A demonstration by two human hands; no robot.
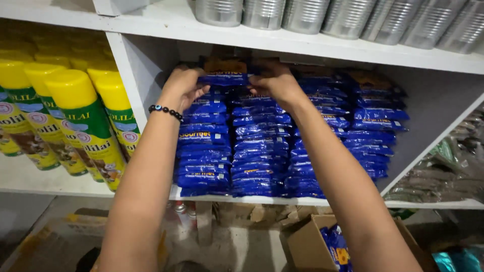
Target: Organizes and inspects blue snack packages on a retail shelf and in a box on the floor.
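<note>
Both my hands reach into a white shelf bay (151, 60) filled with stacks of flat blue packets (262, 156). My left hand (182, 86), with a black bead bracelet on the wrist, and my right hand (275, 83) grip the two ends of one blue packet with a brown top (224, 74). This packet sits on top of the left stacks, close under the upper shelf board. More blue stacks (370, 126) fill the right part of the bay.
Yellow-capped spray cans (75, 121) stand in the bay to the left. Silver tins (348, 17) line the shelf above. An open cardboard box (312, 242) with more blue packets sits on the floor below. Dark bagged goods (448, 166) lie at the right.
</note>
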